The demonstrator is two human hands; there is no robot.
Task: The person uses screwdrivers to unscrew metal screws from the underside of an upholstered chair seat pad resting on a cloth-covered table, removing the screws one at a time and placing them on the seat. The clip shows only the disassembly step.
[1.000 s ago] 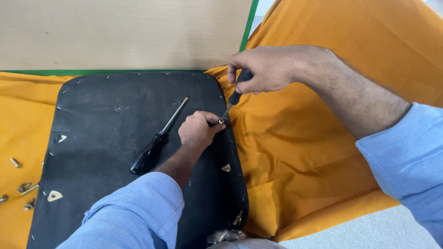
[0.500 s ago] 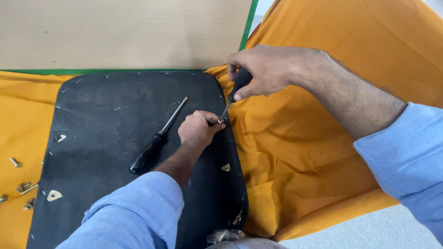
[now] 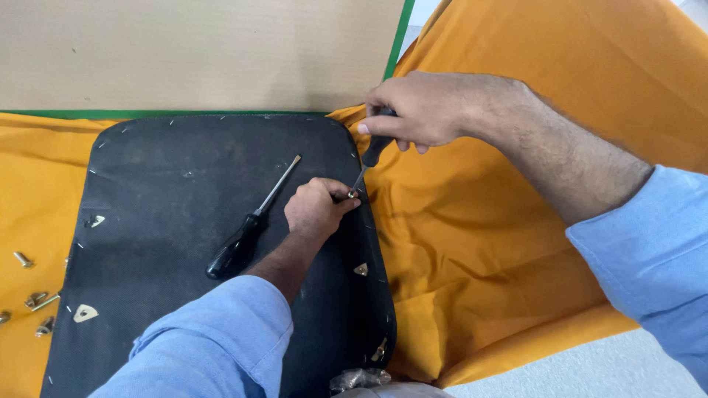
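Note:
A black padded panel (image 3: 184, 184) lies flat on orange cloth (image 3: 501, 243), its edge lined with staples. My right hand (image 3: 417, 110) grips the black handle of a small screwdriver (image 3: 369, 158), which stands tilted with its tip at the panel's right edge. My left hand (image 3: 317, 210) rests on the panel with fingertips pinched around a small brass screw (image 3: 352, 195) right at that tip. A second, longer screwdriver (image 3: 251, 221) with a black handle lies loose on the panel, just left of my left hand.
Brass triangular fittings (image 3: 84, 313) sit near the panel's corners. Several loose brass screws (image 3: 33, 302) lie on the cloth at the far left. A wooden board with a green edge (image 3: 199, 51) lies beyond the panel. Grey floor (image 3: 590, 368) shows at the lower right.
My right hand has shifted slightly on the screwdriver handle, turning it a little. My left hand and the loose screwdriver stay where they were.

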